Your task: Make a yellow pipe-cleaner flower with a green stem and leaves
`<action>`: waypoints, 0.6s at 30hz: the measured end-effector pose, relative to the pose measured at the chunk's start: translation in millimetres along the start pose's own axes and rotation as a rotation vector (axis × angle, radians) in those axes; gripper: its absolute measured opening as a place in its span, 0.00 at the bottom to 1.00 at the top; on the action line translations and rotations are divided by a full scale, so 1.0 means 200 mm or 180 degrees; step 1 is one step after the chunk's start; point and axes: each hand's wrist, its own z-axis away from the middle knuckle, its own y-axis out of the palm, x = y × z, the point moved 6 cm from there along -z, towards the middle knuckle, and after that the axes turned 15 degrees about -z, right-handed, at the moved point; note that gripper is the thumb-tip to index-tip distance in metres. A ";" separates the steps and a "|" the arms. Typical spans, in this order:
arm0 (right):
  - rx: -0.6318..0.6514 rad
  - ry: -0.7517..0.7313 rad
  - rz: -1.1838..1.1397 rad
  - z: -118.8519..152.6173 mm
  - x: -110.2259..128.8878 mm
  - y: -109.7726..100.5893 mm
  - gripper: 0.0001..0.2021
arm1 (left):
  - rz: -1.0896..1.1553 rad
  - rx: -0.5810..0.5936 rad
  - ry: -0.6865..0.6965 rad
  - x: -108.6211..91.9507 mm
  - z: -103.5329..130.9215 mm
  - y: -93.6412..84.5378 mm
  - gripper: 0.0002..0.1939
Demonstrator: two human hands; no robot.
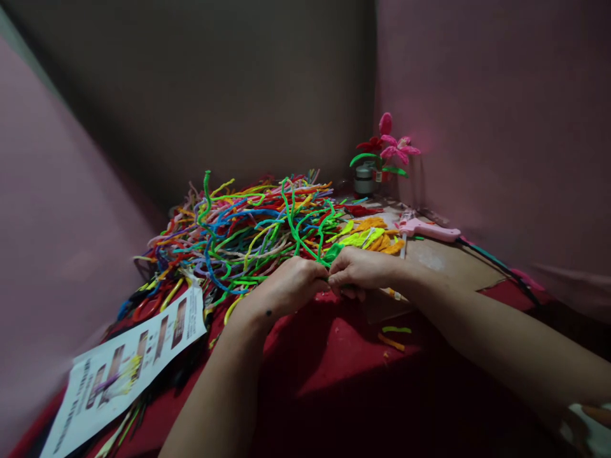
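My left hand (298, 280) and my right hand (351, 270) meet fingertip to fingertip over the red tablecloth. Both are closed in a pinch on a green pipe cleaner (333, 253), part of which shows just above the fingers. The portion between the fingertips is hidden. Right behind the hands lies a big tangled heap of many-coloured pipe cleaners (248, 229), with loose green strands arching up from it. Yellow and orange petal-shaped pieces (370, 236) sit just beyond my right hand.
A pink glue gun (429, 230) rests on a board (443, 264) at the right, its cable trailing rightward. Pink flowers (400, 149) stand in a small grey pot (364, 180) at the back. A printed sheet (128, 375) lies at the left. Short scraps (394, 337) lie on the red tablecloth (334, 388).
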 end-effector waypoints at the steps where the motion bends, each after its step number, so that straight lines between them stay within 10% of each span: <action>1: 0.0031 0.0013 -0.0005 0.00 0.00 0.00 0.09 | -0.0047 0.0020 0.0045 -0.01 0.00 0.01 0.10; 8: 0.0237 -0.0156 -0.0724 0.02 0.02 -0.01 0.10 | 0.0065 0.0270 -0.0145 -0.03 0.01 -0.07 0.11; 18: -0.1236 -0.0898 -0.2452 0.00 0.00 -0.18 0.16 | 0.0704 -0.0114 -0.0866 0.11 0.03 -0.11 0.10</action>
